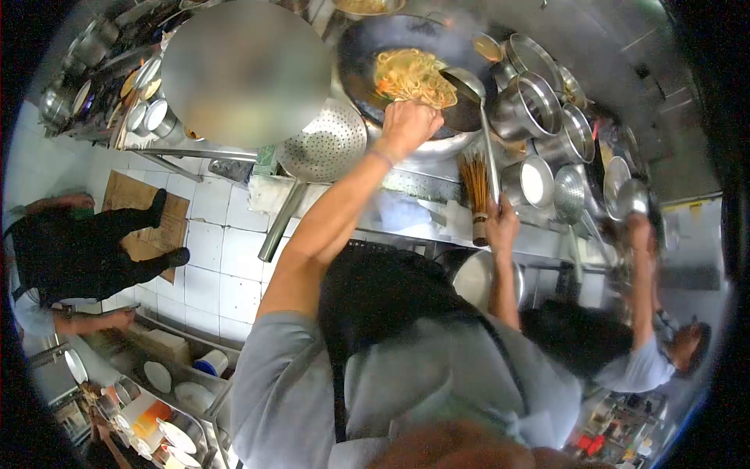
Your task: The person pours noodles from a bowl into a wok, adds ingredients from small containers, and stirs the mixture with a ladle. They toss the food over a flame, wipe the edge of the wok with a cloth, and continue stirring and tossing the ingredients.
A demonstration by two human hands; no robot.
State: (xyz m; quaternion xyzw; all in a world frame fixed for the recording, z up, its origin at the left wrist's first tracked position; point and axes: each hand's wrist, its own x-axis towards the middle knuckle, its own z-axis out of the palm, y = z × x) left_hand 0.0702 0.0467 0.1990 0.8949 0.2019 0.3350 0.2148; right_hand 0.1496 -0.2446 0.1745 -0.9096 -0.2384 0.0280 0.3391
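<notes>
A dark wok (363, 59) holds a mound of noodles (410, 74), with haze above it. My left hand (412, 125) is closed in a fist at the wok's near rim and looks to be gripping it; the fingertips are hidden. In my right hand (501, 223) is the long handle of a ladle (467, 82), whose bowl hangs over the wok beside the noodles. A bundled bamboo brush (474, 184) stands just left of my right hand. Left of the wok lies a perforated strainer (324, 144) with its handle toward me.
Metal pots (527, 105) and a pot with white contents (536, 181) line the right side. A co-worker's arm (642, 273) reaches over there with a metal utensil (631, 199). Another person (70, 250) stands at far left near flattened cardboard (141, 211). Bowls and plates (158, 377) fill the lower-left counter.
</notes>
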